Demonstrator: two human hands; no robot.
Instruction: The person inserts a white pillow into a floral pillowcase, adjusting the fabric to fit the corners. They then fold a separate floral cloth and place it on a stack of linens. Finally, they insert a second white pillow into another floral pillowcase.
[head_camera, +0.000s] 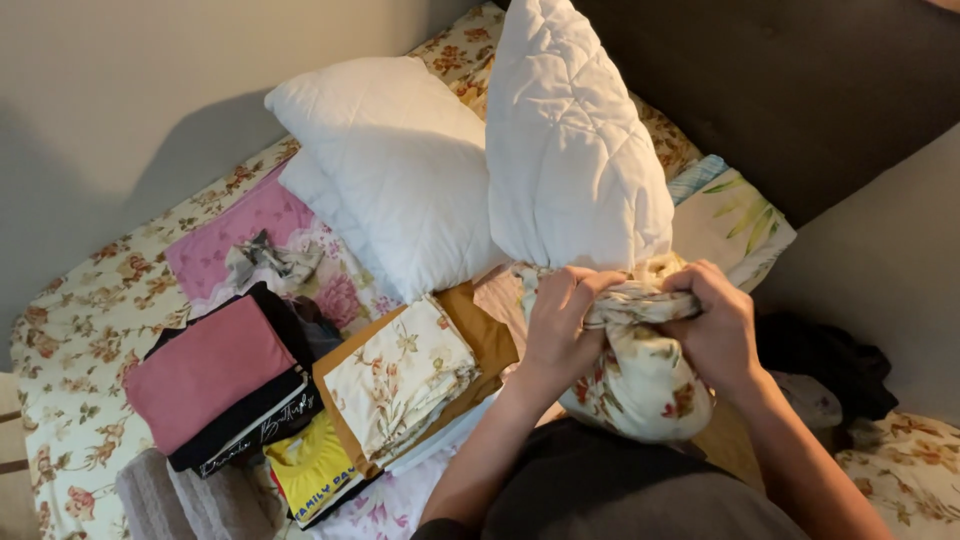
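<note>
- Head view, looking down on a bed covered in a floral sheet.
- Left hand closed, fingers curled round the bunched mouth of a floral pillowcase.
- Right hand closed likewise on the opposite side of the same bunched opening; both hands touch the fabric.
- White quilted pillow stands upright out of the pillowcase, its lower end gathered inside the opening between the hands; most of it is uncovered.
- Pillowcase hangs below the hands, against the person's dark-clothed lap.
- Second white quilted pillow lies on the bed, just left of the upright one.
- Folded floral cloth lies on a tan folded piece, near the left forearm.
- Further left: pink folded garment on black ones, yellow printed shirt beside it.
- Dark headboard at upper right.
</note>
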